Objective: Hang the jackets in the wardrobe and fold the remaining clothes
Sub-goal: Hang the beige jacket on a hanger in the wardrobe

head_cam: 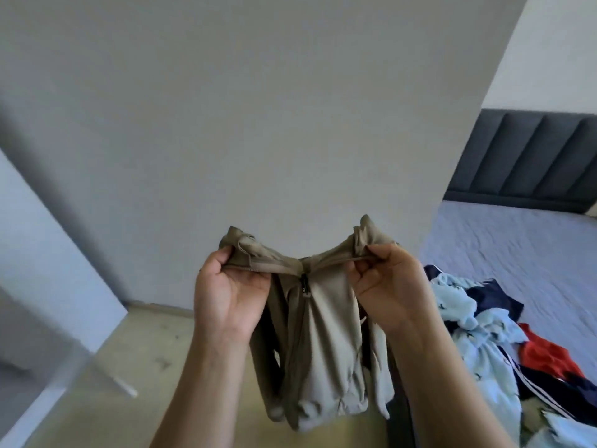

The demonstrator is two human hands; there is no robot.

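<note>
- A person holds a beige zip-front jacket (323,344) up in the air before a plain grey wall (258,108), the garment hanging clear of the floor (135,360) and of the bed (517,253).
- The left hand (229,292) is closed over the bunched cloth at one shoulder; the right hand (391,286) pinches the other shoulder between thumb and fingers, and the collar sags between them with the zip pull (304,283) at its middle.
- No hanger shows, and the wardrobe cannot be told for certain; the pale panel (38,253) at the left edge may belong to it.
- Risk, as a judgement: the right hand's hold looks light, on a thin fold of slippery fabric, so one shoulder could slide free and the jacket drop sideways while it is carried or threaded onto a hanger.
- The crumpled shoulders could also sit crooked on a hanger unless spread first.
- A heap of other clothes lies at the bed's near edge to the right: a light-blue printed garment (465,305), a navy piece with white stripes (491,295) and a red item (546,354), all unfolded.
- A dark padded headboard (533,156) stands at the bed's far end.
- The heap lies just beside the right forearm; a swing of the jacket that way could snag it.
</note>
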